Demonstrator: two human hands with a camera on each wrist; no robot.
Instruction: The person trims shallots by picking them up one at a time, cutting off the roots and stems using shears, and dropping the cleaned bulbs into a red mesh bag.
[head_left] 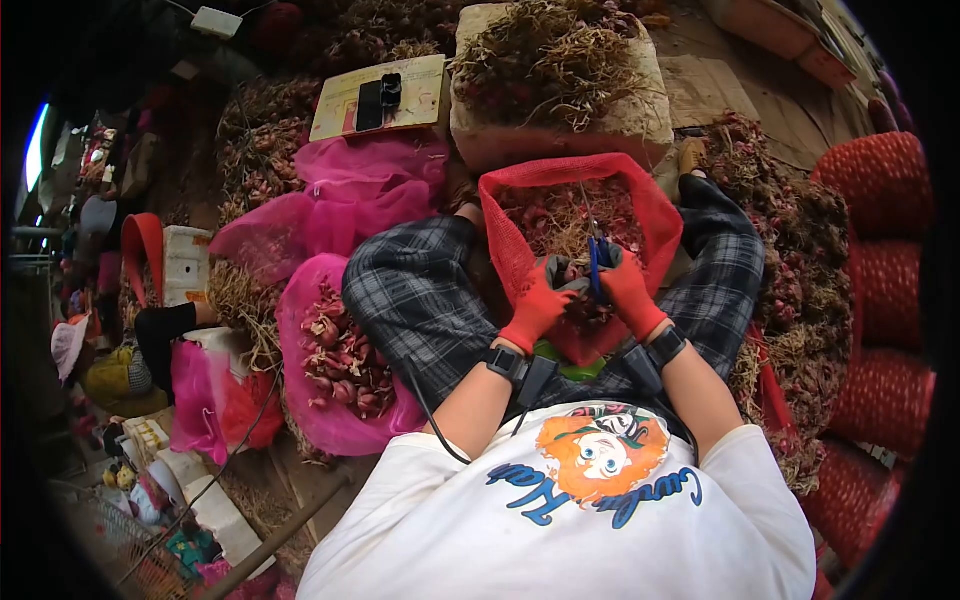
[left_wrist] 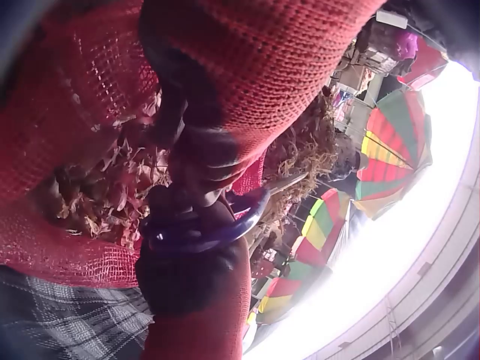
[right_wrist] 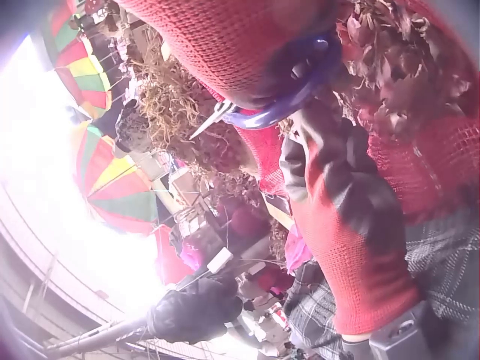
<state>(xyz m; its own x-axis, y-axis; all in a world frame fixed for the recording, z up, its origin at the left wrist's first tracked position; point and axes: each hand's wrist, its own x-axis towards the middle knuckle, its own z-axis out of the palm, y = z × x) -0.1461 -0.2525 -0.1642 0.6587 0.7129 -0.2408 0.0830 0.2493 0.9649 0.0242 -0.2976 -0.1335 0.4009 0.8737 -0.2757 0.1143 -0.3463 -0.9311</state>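
Observation:
Blue-handled scissors [head_left: 600, 268] are gripped in the gloved right hand [head_left: 630, 290], blades pointing away from the body. Close beside it, the gloved left hand [head_left: 538, 308] has its fingers curled, pinching what looks like a shallot, mostly hidden by the fingers. Both hands are over the near side of a red mesh bag [head_left: 505, 235] containing reddish shallots and dry stalks. In the left wrist view the scissors' blue handle [left_wrist: 217, 238] loops around the right hand's fingers. The right wrist view shows the left hand [right_wrist: 349, 217] just below the scissor handle [right_wrist: 281, 112].
A pink mesh bag of shallots [head_left: 345, 365] lies at the left. Ahead stands a pale box [head_left: 560, 140] piled with dry stalks, beside a yellow board [head_left: 425, 90] bearing a phone [head_left: 370, 107]. Heaped shallots [head_left: 800, 250] and full red sacks [head_left: 880, 290] line the right.

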